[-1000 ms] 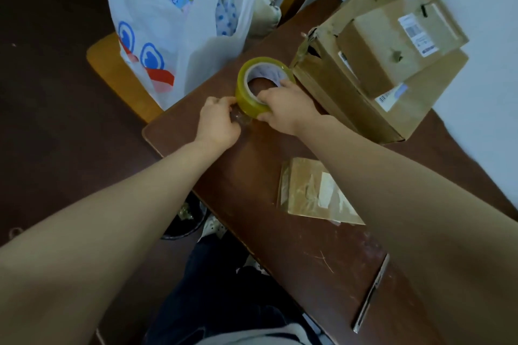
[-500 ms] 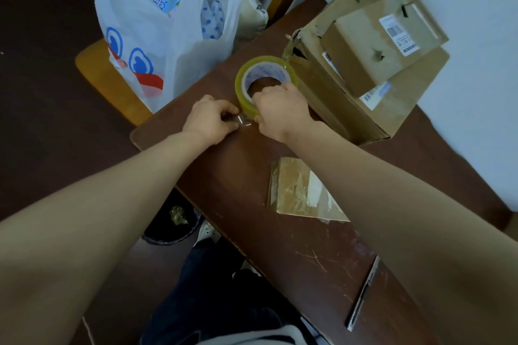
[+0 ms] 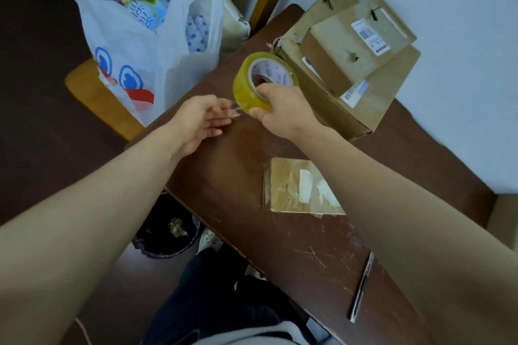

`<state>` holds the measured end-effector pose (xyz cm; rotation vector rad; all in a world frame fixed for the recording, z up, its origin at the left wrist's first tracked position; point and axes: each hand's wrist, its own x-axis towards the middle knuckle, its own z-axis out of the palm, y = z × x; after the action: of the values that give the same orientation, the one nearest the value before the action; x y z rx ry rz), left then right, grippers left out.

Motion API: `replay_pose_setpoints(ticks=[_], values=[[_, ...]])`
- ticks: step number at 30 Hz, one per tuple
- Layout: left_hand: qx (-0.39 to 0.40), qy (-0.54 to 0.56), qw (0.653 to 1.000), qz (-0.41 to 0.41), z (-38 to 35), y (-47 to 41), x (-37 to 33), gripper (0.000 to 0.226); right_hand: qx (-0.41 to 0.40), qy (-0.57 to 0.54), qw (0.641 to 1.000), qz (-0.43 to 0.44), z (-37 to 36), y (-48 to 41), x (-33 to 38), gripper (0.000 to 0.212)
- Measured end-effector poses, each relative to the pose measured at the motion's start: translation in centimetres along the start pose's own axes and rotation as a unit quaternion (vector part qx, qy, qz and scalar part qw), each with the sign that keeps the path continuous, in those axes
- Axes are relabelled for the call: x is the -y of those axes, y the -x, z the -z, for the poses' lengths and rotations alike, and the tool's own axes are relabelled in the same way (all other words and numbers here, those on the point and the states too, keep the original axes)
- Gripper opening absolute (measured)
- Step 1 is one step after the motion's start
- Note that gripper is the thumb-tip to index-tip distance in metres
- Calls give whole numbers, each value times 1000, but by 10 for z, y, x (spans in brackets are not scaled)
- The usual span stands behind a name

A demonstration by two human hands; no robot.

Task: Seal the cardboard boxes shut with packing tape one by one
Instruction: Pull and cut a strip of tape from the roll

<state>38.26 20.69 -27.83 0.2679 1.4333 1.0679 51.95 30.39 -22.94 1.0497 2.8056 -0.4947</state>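
R hand (image 3: 283, 112) gripped the packing tape roll (image 3: 246, 87), thumb on the yellow outer wrap at the bottom and fingers curled into the core. The roll stood on edge, tilted, its open face toward 2 o'clock, over the far part of the table (image 3: 252, 246). Vs 0.5 s ago the roll sat higher in R hand and showed more of its printed core. L hand (image 3: 196, 120) had been bunched tight against the roll; now it lay at approx 8 o'clock of the roll w/ fingers loosely extended toward it. A short clear tab of tape (image 3: 236, 110) stuck out from the roll at L fingertips. Blur there, so couldn't tell whether the tips pinched it or just touched it. The large cardboard box (image 3: 386, 98) lay at 3 o'clock of the roll, just beside it, w/ a small cardboard box (image 3: 344, 47) stacked on top, labels up; both unmoved on the table. A flat cardboard piece (image 3: 286, 187) w/ old tape scraps lay at 5 o'clock of the roll, between the forearms. A thin cutter (image 3: 361, 288) lay near the table's front edge. A white plastic bag (image 3: 134, 59) sat on a wooden chair (image 3: 89, 92) at 9 o'clock.
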Motion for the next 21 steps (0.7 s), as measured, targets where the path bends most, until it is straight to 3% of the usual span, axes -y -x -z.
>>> replay_pose_setpoints(ticks=[3,7,15,21], values=[[6,10,1000,13,0,10,-4,16,-29,-17,999,-4,8,13,6,20],[-30,2,999,-43,-8,25,-11,5,-64,-51,996,-30,19,34,15,23],[-47,5,968,-247,-44,64,-32,17,-108,-148,978,-103,48,85,20,32],[-41,9,948,-314,-83,78,-40,23,-138,-167,959,-185,63,122,16,32]])
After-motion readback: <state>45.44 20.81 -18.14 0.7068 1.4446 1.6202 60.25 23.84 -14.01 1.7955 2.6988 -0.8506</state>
